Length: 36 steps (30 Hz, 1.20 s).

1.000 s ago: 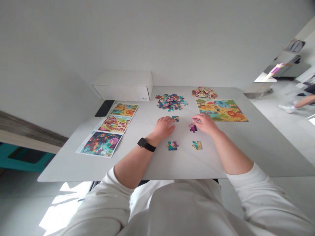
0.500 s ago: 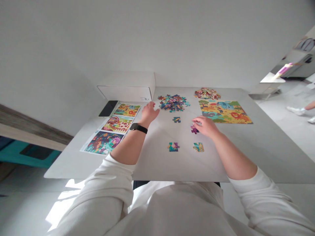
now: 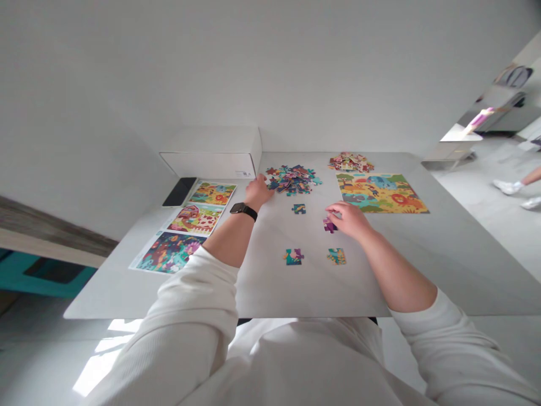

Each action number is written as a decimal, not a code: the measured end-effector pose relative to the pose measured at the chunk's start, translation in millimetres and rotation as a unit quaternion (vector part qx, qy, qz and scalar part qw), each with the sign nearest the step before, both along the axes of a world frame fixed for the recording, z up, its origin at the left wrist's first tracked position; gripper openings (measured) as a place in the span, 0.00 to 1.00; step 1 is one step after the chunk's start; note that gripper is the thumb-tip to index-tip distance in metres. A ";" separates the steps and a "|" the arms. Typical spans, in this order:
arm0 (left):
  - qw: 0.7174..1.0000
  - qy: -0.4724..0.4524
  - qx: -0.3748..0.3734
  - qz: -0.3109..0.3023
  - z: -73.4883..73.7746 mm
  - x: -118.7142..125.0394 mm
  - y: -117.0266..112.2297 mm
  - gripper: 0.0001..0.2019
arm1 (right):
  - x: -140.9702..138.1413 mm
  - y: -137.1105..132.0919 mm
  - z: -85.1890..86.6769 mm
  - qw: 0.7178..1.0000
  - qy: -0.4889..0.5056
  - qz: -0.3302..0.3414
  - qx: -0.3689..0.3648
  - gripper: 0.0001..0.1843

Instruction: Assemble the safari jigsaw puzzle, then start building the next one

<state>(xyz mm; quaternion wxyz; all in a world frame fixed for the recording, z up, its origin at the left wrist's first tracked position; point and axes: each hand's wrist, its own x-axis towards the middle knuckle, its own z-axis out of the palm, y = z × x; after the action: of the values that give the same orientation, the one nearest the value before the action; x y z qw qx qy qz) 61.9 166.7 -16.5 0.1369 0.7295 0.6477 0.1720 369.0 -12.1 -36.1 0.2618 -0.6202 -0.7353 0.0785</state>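
My left hand (image 3: 258,193), below a dark wristband, reaches to the left edge of a heap of jigsaw pieces (image 3: 295,179). Its fingers are bent a little apart; whether they touch a piece I cannot make out. Over on the right, my right hand (image 3: 349,219) is closed at a purple jigsaw piece (image 3: 329,225), which it partly covers. A single dark teal piece (image 3: 298,209) lies in front of the heap. Closer to me are a teal and purple piece (image 3: 293,256) and a teal and yellow piece (image 3: 337,256).
A second heap of pieces (image 3: 350,162) sits at the back right, behind a yellow animal picture (image 3: 382,193). Printed picture sheets (image 3: 196,219), a black phone (image 3: 180,192) and a white box (image 3: 207,163) occupy the left side. A person's leg (image 3: 530,176) shows far right.
My left hand has moved slightly right, closer to the heap's left edge. The right hand stays by the purple piece. The whole view has shifted a little.
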 end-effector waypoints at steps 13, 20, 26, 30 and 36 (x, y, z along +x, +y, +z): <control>0.951 -0.136 0.181 -0.213 37.1 -30.7 -101.8 0.24 | -10.5 -2.0 5.2 0.997 0.073 0.002 0.030 0.16; 0.911 -0.203 0.195 -0.302 41.2 -8.5 -159.5 0.24 | -41.6 -12.0 19.4 0.951 0.309 0.026 -0.024 0.18; 0.903 -0.206 0.193 -0.323 6.5 -1.4 -167.1 0.23 | -65.7 -22.9 22.4 0.905 0.405 0.075 -0.106 0.24; 0.903 -0.203 0.188 -0.329 5.1 -0.4 -169.3 0.24 | -67.5 -19.2 16.6 0.899 0.416 0.076 -0.118 0.25; 0.899 -0.211 0.193 -0.332 4.8 0.8 -172.9 0.25 | -68.9 -16.5 10.8 0.889 0.429 0.080 -0.139 0.22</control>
<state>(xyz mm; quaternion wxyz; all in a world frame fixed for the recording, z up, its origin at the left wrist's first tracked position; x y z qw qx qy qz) 62.7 -6.1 -11.7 0.1757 0.8609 0.2780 0.3881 300.1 -28.7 -25.2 0.4555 -0.4953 -0.5804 0.4586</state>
